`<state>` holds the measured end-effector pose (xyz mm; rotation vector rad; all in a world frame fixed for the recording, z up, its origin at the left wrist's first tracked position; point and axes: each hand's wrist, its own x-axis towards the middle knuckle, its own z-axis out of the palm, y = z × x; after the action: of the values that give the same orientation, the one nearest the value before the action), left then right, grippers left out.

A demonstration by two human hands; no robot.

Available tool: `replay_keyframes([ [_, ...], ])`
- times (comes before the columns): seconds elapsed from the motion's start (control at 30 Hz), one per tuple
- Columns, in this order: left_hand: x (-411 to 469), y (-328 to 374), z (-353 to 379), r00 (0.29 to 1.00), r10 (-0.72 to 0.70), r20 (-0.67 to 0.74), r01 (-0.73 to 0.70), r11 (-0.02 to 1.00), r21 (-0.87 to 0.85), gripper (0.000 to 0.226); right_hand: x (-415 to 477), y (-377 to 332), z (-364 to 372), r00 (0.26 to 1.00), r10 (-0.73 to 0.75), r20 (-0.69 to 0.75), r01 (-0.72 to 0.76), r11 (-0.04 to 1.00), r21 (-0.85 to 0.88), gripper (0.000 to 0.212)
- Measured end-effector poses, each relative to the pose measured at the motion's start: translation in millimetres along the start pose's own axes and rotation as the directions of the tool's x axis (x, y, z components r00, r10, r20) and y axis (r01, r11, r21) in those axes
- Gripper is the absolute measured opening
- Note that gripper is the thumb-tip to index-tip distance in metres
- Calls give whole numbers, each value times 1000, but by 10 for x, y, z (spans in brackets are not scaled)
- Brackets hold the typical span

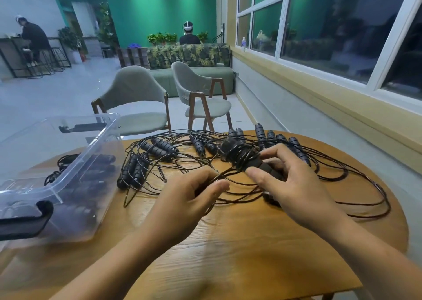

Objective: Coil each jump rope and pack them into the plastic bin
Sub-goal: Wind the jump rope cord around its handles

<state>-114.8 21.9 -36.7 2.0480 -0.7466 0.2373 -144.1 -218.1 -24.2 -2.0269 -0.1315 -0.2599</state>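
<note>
Several black jump ropes (159, 150) with ribbed handles lie tangled across the round wooden table (251, 242). My right hand (290, 185) holds a pair of handles (239, 156) with thin cord wound round them, thumb and fingers curled about the bundle. My left hand (189, 197) pinches the loose cord (219, 176) just left of that bundle. The clear plastic bin (68, 162) stands at the table's left edge, with dark coiled ropes inside it.
More handles (294, 146) stand behind my right hand, cord loops (365, 199) trailing to the table's right rim. Two grey chairs (137, 103) stand beyond the table. A windowed wall (319, 76) runs along the right. Two people sit far off.
</note>
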Motion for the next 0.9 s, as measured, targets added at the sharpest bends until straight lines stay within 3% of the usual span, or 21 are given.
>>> replay_keyframes([
  [0.17,-2,2,-47,999,43,-1,-43,996,72,13,0,46,24,999,-29,38,35,987,-155,28],
  [0.33,6,13,-128,996,83,27,-85,992,95,15,8,56,14,972,52,231,6,970,-244,24],
  [0.47,8,25,-158,984,131,117,-140,987,72,16,15,21,-15,876,161,455,-51,968,-244,22],
  [0.63,8,-9,-162,971,169,167,-191,974,122,22,-4,-14,-64,744,186,641,-67,976,-205,24],
  [0.9,16,10,-194,962,130,242,-103,988,-119,19,-24,-63,-106,574,81,815,-161,987,15,19],
])
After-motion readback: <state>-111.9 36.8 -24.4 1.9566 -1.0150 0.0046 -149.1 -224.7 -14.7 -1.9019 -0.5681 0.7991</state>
